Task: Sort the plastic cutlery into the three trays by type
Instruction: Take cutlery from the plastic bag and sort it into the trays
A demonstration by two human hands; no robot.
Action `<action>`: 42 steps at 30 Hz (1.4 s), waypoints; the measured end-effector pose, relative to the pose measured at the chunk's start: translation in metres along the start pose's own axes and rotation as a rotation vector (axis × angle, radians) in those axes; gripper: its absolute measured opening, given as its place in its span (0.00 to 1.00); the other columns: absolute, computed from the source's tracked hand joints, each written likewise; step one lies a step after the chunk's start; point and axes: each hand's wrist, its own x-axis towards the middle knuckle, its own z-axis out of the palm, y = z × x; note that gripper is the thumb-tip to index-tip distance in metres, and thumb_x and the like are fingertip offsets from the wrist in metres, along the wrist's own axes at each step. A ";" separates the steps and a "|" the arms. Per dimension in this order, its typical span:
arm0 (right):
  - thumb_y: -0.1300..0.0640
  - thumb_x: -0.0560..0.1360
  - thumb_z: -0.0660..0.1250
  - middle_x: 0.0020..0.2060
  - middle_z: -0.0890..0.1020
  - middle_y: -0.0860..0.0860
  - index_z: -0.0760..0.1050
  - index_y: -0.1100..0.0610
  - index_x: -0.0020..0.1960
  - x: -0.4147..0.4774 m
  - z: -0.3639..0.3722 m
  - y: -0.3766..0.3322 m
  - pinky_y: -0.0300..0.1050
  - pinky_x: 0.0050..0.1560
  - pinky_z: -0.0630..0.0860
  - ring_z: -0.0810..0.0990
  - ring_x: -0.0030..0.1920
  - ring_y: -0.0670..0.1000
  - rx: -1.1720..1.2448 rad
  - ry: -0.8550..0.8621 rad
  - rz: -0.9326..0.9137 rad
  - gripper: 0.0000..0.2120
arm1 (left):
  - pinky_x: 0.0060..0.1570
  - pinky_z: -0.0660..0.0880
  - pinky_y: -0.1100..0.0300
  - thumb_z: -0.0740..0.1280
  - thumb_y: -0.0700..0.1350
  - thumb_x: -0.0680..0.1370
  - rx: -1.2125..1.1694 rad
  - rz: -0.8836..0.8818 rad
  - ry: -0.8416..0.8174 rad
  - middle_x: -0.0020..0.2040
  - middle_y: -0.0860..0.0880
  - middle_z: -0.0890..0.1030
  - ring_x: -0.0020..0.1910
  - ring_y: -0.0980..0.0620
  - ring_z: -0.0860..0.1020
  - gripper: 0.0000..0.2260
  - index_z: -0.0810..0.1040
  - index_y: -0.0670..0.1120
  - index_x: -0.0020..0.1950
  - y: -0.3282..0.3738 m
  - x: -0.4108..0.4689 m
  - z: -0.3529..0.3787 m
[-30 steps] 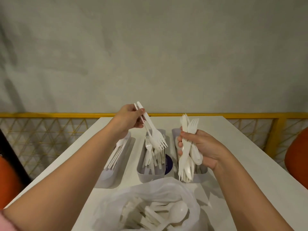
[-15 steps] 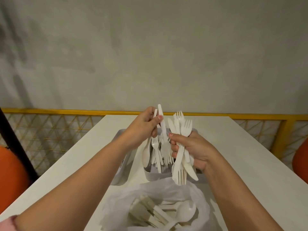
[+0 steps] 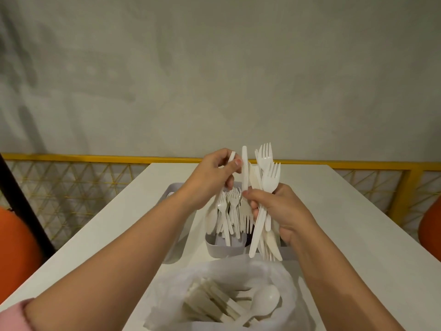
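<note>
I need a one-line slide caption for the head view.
Left hand pinches white cutlery beside the mixed bundle the right hand grips, above the fork tray.

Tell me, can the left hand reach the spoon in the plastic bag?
Probably yes: the spoon lies uncovered in the open bag, with nothing above it. But the left hand pinches a utensil, so gripping looks doubtful.

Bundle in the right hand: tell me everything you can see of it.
The bundle is mixed white plastic cutlery: two forks with tines up on top, fork tines and a knife-like blade pointing down below. It stands roughly upright in the air, gripped round its middle by the right hand, above the white table.
</note>
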 end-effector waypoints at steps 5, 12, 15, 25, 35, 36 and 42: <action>0.64 0.72 0.68 0.24 0.75 0.51 0.76 0.60 0.34 0.002 -0.001 0.000 0.39 0.27 0.71 0.71 0.22 0.46 0.073 -0.006 -0.006 0.09 | 0.40 0.70 0.66 0.69 0.43 0.74 0.065 -0.048 0.148 0.43 0.47 0.79 0.38 0.56 0.74 0.04 0.81 0.44 0.45 0.002 0.012 -0.037; 0.66 0.74 0.66 0.24 0.74 0.52 0.75 0.61 0.34 -0.001 -0.001 -0.004 0.38 0.25 0.71 0.71 0.21 0.46 0.152 -0.046 -0.017 0.10 | 0.36 0.79 0.62 0.70 0.36 0.74 0.101 -0.156 0.591 0.27 0.50 0.76 0.23 0.57 0.75 0.10 0.77 0.46 0.33 -0.038 0.013 -0.097; 0.65 0.74 0.66 0.25 0.74 0.53 0.75 0.62 0.34 -0.001 -0.001 -0.003 0.39 0.26 0.71 0.71 0.22 0.47 0.133 -0.051 -0.016 0.10 | 0.29 0.78 0.66 0.66 0.32 0.75 0.080 -0.221 0.746 0.34 0.47 0.72 0.20 0.59 0.76 0.12 0.72 0.44 0.35 -0.062 0.001 -0.103; 0.65 0.74 0.66 0.24 0.75 0.52 0.74 0.61 0.32 0.001 -0.001 -0.001 0.38 0.25 0.70 0.71 0.21 0.46 0.133 -0.053 -0.010 0.11 | 0.35 0.80 0.56 0.60 0.31 0.75 0.085 -0.371 0.854 0.39 0.42 0.75 0.33 0.45 0.81 0.12 0.65 0.45 0.36 -0.113 -0.029 -0.073; 0.65 0.74 0.67 0.24 0.76 0.52 0.77 0.60 0.36 0.000 -0.002 -0.001 0.38 0.26 0.71 0.72 0.22 0.46 0.106 -0.061 0.007 0.08 | 0.50 0.74 0.55 0.68 0.45 0.74 0.763 -0.603 0.254 0.53 0.45 0.79 0.52 0.44 0.75 0.10 0.76 0.46 0.54 -0.117 -0.036 -0.065; 0.65 0.74 0.67 0.24 0.76 0.52 0.77 0.60 0.36 0.000 -0.002 -0.001 0.39 0.26 0.71 0.72 0.22 0.46 0.100 -0.067 0.010 0.08 | 0.52 0.74 0.54 0.68 0.48 0.75 0.801 -0.574 0.245 0.54 0.46 0.79 0.54 0.44 0.75 0.11 0.76 0.47 0.56 -0.110 -0.035 -0.063; 0.65 0.73 0.67 0.25 0.75 0.53 0.77 0.61 0.37 0.000 -0.001 0.000 0.37 0.25 0.70 0.72 0.22 0.47 0.045 -0.146 0.033 0.06 | 0.49 0.72 0.62 0.62 0.53 0.78 0.405 -0.142 0.072 0.46 0.56 0.81 0.48 0.58 0.78 0.10 0.80 0.52 0.52 -0.022 -0.029 -0.031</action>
